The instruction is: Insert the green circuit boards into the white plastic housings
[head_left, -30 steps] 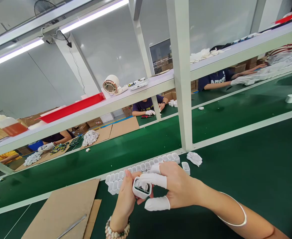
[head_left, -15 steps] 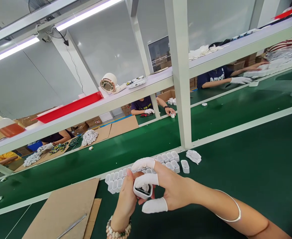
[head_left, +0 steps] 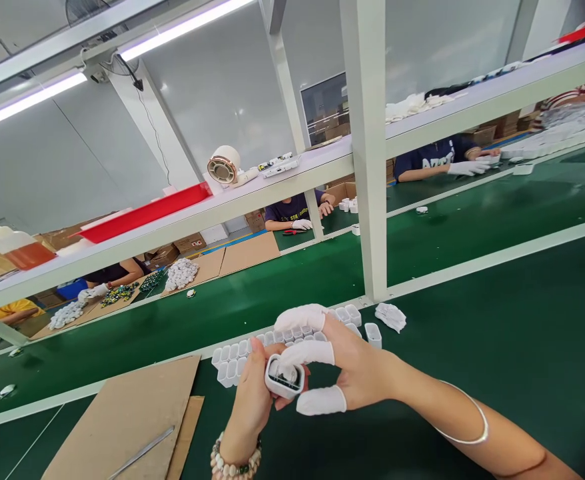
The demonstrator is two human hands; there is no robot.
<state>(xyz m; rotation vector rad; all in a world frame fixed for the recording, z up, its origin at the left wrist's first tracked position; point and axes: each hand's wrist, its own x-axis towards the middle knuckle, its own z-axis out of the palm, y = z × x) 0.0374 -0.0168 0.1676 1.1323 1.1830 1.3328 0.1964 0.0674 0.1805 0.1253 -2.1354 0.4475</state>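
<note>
My left hand (head_left: pixel 248 400) is closed around a small white plastic shell (head_left: pixel 283 379) whose open side faces me, held above the green bench. My right hand (head_left: pixel 345 367) wears white finger cots; one covered finger presses into the shell's opening while another sticks out above it. Behind my hands lie rows of the same white shells (head_left: pixel 282 340), set side by side on the green mat. One more single shell (head_left: pixel 373 333) stands just right of the rows.
A cardboard sheet (head_left: pixel 132 413) with a metal strip (head_left: pixel 142 453) on it lies at the lower left. A crumpled white cloth (head_left: pixel 391 316) rests by the white frame post (head_left: pixel 367 153). The shelf holds a red tray (head_left: pixel 147 212) and a tape roll (head_left: pixel 224 168). Other people work across the belt.
My hands have stayed in place with the shell. My right fingers shifted a little, one cot-covered finger lifting above the shell. Loose parts on the far belt have drifted right.
</note>
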